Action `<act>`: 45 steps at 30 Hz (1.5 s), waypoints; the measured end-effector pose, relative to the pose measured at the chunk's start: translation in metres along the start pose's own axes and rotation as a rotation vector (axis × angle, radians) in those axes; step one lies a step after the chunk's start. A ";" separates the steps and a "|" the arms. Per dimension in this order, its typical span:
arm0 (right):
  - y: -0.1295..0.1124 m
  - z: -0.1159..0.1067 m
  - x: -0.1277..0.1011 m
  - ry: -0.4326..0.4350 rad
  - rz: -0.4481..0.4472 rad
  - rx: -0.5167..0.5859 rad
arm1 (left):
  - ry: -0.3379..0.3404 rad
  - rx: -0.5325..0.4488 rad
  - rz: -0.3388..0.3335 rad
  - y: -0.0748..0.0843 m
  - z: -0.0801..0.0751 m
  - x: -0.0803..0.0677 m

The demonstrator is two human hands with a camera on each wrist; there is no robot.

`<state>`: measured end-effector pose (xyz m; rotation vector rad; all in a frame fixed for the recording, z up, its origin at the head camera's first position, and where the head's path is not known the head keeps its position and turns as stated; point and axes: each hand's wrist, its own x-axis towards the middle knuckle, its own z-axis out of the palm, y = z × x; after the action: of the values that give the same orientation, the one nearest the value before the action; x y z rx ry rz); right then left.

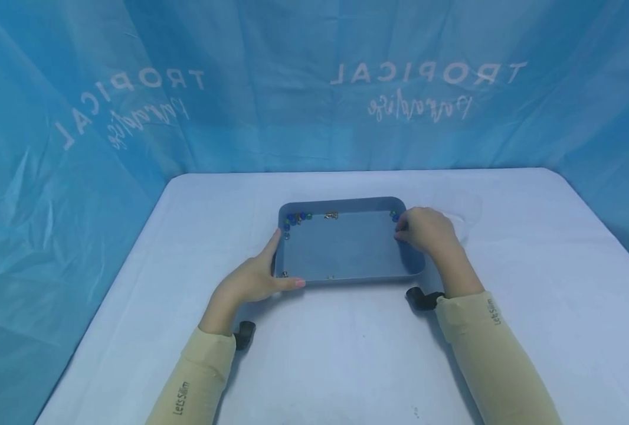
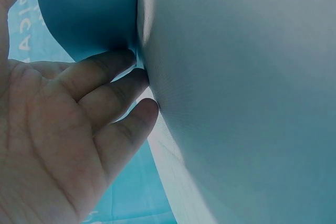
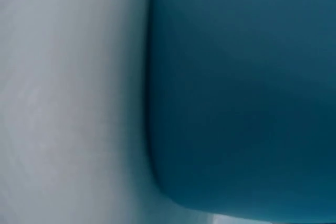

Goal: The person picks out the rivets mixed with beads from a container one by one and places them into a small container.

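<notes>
A blue-grey rectangular tray (image 1: 346,251) lies on the table with small beads and metal bits along its edges. My left hand (image 1: 253,277) holds its near left corner, thumb along the front rim and index finger up the left side. In the left wrist view the other fingertips (image 2: 144,108) rest by the tray's outer wall. My right hand (image 1: 428,230) reaches over the right rim, fingers bent down inside, close to blue and green beads (image 1: 395,216). I cannot tell whether its fingertips pinch anything. The right wrist view shows only the tray's outer wall (image 3: 241,103) and cloth.
Several blue beads (image 1: 291,219) gather in the far left corner. Gold-coloured pieces (image 1: 331,215) lie along the back wall, and tiny bits (image 1: 330,277) along the front. Something clear and thin (image 1: 465,215) lies behind my right hand. A white cloth (image 1: 336,354) covers the table; blue curtains (image 1: 293,118) surround it.
</notes>
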<state>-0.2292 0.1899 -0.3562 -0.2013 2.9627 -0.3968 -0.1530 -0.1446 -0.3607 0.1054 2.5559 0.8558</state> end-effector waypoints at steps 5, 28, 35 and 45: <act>-0.001 -0.001 -0.001 0.012 -0.007 0.009 | 0.003 -0.008 0.002 -0.001 0.001 0.000; -0.004 -0.008 0.000 0.048 -0.096 0.111 | 0.031 -0.029 0.010 -0.004 0.006 0.000; 0.002 -0.005 -0.002 0.052 -0.075 0.160 | 0.034 -0.041 0.013 -0.005 0.009 -0.003; 0.005 -0.006 -0.001 0.073 -0.125 0.215 | 0.046 -0.037 0.016 -0.005 0.009 -0.003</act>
<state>-0.2301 0.1965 -0.3517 -0.3551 2.9576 -0.7484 -0.1459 -0.1443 -0.3684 0.0954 2.5838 0.9211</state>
